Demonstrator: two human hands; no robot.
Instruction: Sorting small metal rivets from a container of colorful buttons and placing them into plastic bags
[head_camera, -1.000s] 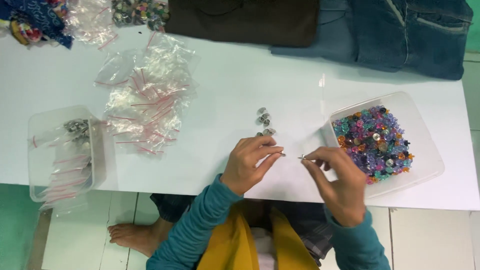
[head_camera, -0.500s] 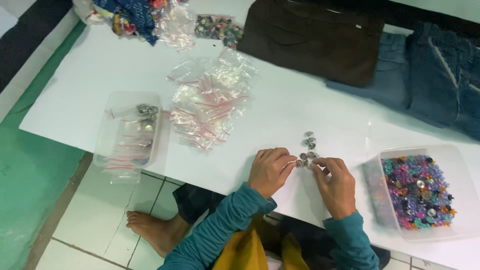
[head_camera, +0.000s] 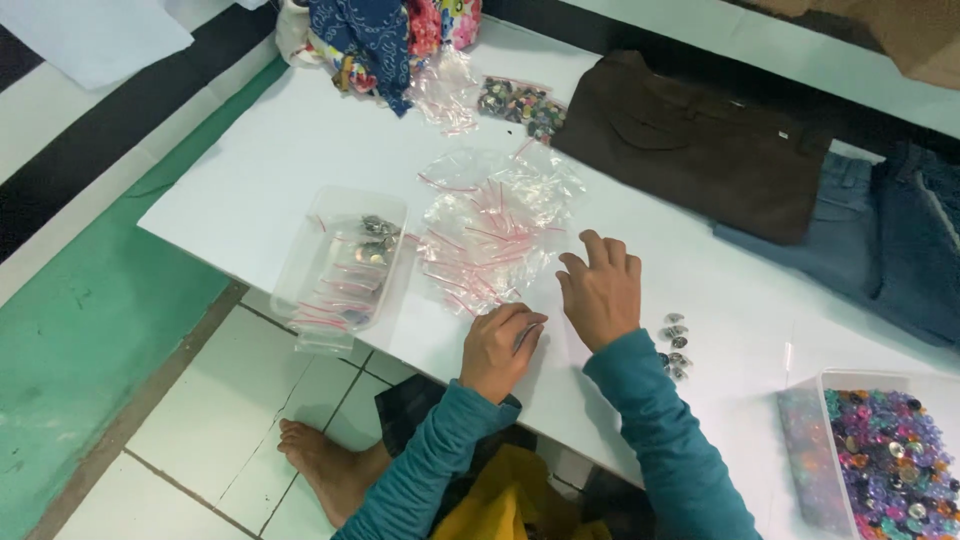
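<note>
Both hands rest on the white worktop (head_camera: 250, 180) beside a heap of small clear zip bags (head_camera: 495, 235). The left hand (head_camera: 503, 348) is curled, pinching what seems to be a small bag, though the view is poor. The right hand (head_camera: 603, 292) lies spread and holds nothing, fingertips at the heap's edge, metal buttons (head_camera: 675, 348) just beside it.

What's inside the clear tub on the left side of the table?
The clear tub holds small red-striped zip bags and some silvery pieces at its far end. Anything beneath the bags is hidden.
</note>
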